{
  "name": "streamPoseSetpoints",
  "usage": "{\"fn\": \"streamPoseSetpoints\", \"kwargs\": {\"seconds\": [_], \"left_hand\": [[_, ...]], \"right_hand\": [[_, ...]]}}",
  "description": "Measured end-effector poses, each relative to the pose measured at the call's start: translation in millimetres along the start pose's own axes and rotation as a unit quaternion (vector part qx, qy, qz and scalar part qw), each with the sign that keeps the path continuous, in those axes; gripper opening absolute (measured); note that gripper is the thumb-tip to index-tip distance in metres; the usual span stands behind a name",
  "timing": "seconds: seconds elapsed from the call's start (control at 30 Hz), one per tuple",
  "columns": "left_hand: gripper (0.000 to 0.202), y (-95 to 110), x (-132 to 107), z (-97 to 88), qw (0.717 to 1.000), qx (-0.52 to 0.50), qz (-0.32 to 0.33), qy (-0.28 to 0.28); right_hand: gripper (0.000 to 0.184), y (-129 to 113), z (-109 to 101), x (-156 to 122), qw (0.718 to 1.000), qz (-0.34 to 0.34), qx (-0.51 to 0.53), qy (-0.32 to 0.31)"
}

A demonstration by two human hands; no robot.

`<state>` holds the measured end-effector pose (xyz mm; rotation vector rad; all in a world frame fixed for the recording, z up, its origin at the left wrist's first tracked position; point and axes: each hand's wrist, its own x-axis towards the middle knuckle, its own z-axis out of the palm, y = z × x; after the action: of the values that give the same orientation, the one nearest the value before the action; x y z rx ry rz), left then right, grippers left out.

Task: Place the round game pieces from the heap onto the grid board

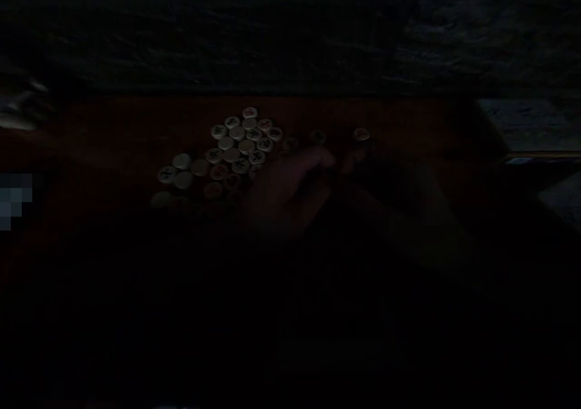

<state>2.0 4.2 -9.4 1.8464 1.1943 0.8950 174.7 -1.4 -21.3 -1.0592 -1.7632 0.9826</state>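
Note:
The scene is very dark. Several round Chinese chess pieces (pixel 237 133) lie close together on a reddish-brown wooden table (pixel 149 118), some showing black or red characters, others blank. My left hand (pixel 290 191) is curled at the right side of this cluster, hiding part of it, its fingers bent together; whatever they hold is hidden. Close to its right, my right hand (pixel 390 185) is mostly lost in shadow, its fingers pointing toward the left hand. A single chess piece (pixel 362 134) with a reddish character lies just beyond the right hand, and another chess piece (pixel 318 136) lies beyond the left.
At the far left edge, a pale blurred shape (pixel 20 109) rests on the table, too dark to name. Beyond the table's back edge lies a dark rough ground (pixel 272 34). A thin light-edged object (pixel 535 158) sits at the right, by a grey surface (pixel 526 121).

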Motion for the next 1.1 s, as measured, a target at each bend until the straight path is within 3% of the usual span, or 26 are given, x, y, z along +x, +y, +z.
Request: {"fn": "streamPoseSetpoints", "kwargs": {"seconds": [0.13, 0.77, 1.1], "left_hand": [[0.016, -10.9, -3.4, -3.1, 0.999, -0.028, 0.026, -0.023], [0.017, -11.1, -1.6, -2.2, 0.999, -0.016, 0.041, -0.026], [0.012, -8.6, -2.9, -2.1, 0.998, -0.061, 0.011, -0.021]], "right_hand": [[0.006, -7.0, -14.2, -5.3, 1.0, 0.015, -0.023, -0.012], [0.007, -4.6, -9.7, -4.4, 1.0, -0.01, -0.012, -0.011], [0.004, -2.7, -11.3, -5.7, 1.0, -0.005, 0.007, -0.013]]}}
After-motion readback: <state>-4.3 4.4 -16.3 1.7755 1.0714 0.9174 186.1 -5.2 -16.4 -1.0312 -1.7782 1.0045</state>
